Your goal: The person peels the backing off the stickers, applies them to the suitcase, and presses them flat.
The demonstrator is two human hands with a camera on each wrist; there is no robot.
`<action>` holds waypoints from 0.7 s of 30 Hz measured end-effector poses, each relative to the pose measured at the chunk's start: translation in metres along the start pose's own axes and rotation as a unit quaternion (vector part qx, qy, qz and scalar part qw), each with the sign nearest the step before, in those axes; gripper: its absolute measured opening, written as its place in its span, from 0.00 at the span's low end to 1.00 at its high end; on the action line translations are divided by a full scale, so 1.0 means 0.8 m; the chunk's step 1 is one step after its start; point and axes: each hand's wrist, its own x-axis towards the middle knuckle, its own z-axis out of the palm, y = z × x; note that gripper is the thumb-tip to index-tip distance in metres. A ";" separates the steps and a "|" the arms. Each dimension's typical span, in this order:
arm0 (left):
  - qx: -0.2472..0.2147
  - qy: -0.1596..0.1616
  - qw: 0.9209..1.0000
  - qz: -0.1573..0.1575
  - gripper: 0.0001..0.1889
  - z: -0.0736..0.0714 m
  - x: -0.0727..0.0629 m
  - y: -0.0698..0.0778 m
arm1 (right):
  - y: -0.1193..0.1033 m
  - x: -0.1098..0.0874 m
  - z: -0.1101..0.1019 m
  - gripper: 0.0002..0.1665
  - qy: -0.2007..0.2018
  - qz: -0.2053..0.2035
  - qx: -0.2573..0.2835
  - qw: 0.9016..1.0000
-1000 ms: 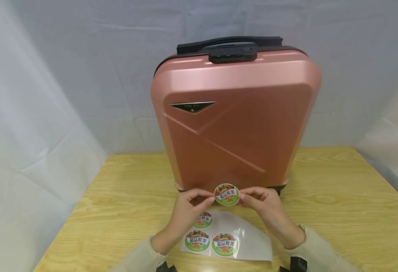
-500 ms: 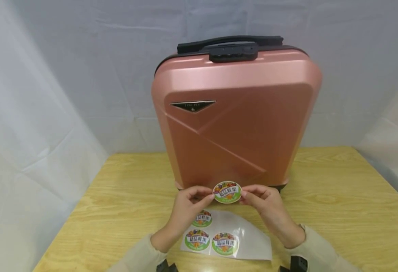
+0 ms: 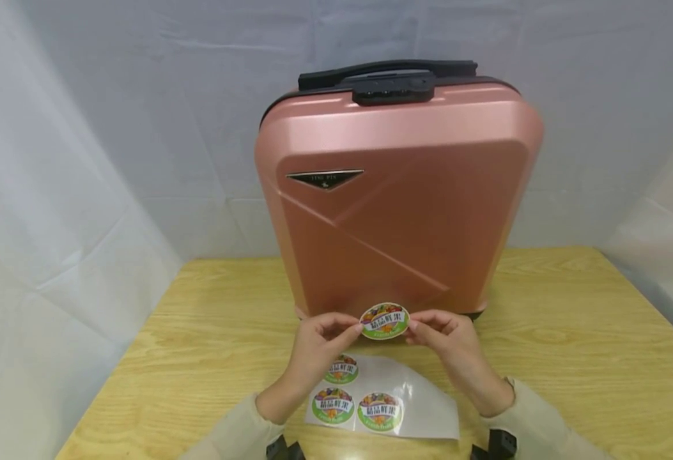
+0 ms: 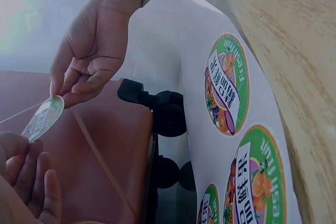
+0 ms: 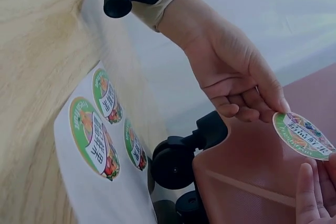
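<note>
An oval fruit sticker [image 3: 385,321] with a colourful fruit print and a green lower band is held up before the lower front of a pink suitcase [image 3: 399,236]. My left hand [image 3: 316,351] pinches its left edge between thumb and fingers. At the opposite edge, my right hand [image 3: 454,348] pinches it the same way. Both wrist views show the sticker [image 4: 44,118] stretched between the two hands, apart from the sheet. Below the hands, a white backing sheet [image 3: 428,409] lies on the table, bearing three more such stickers; the upper one is partly covered by my left hand.
The suitcase stands upright on the wooden table [image 3: 198,345], with a black handle [image 3: 394,73] on top and a dark triangular badge [image 3: 325,179] on its front. Black wheels [image 5: 173,163] show in the wrist views. Pale cloth [image 3: 112,160] hangs behind and at both sides.
Both hands have lifted the sticker slightly, and its printed face has tipped more towards the head camera. The backing sheet and suitcase stay in place.
</note>
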 end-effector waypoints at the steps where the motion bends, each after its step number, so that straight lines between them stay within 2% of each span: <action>1: -0.003 -0.001 1.000 -0.002 0.06 0.000 0.000 0.000 | 0.001 0.001 -0.001 0.19 0.001 -0.003 -0.002 1.000; 10: -0.002 -0.002 1.000 0.003 0.07 0.001 0.002 0.003 | 0.000 0.005 -0.003 0.18 0.011 -0.001 -0.030 0.999; 16: 0.008 0.009 1.000 0.024 0.06 -0.004 0.004 0.009 | -0.002 0.009 -0.001 0.04 0.000 -0.008 -0.053 0.999; 21: -0.007 0.007 1.000 0.022 0.07 -0.009 0.006 0.013 | -0.005 0.013 0.006 0.12 0.004 -0.008 -0.079 0.997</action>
